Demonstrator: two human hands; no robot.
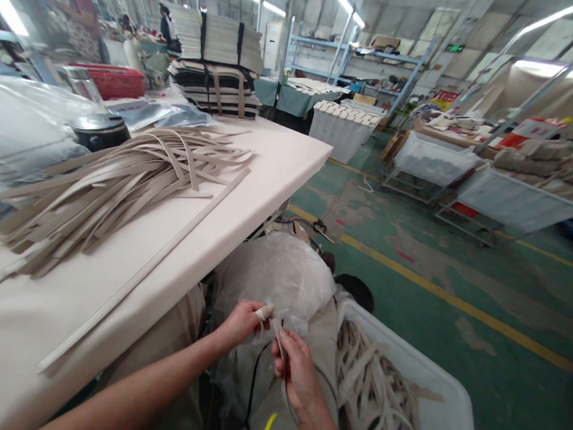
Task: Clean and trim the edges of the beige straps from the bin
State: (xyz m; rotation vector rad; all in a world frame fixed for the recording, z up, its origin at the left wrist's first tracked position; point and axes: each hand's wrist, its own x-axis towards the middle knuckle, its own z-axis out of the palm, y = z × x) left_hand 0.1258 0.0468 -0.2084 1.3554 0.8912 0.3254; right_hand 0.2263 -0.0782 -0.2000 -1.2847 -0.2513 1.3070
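Above my lap, my right hand [296,366] grips a narrow beige fabric strip [279,333] between thumb and fingers. My left hand [246,321] pinches at the upper end of that strip, its thumb bearing a pale wrap. The strip's lower part runs down behind my right hand. A long pile of similar strips [118,187] lies on the pale table [247,205] to the left, and one single strip [146,269] stretches along the table's near side. At my right, a white plastic bin [449,417] holds a tangled heap of strips [375,397].
Clear plastic sheeting [282,268] covers the area beyond my hands. On the table stand a dark round container [100,132], a red basket [112,81] and strapped fabric stacks [217,62]. White carts [523,195] line the right; a person [76,9] is at far left.
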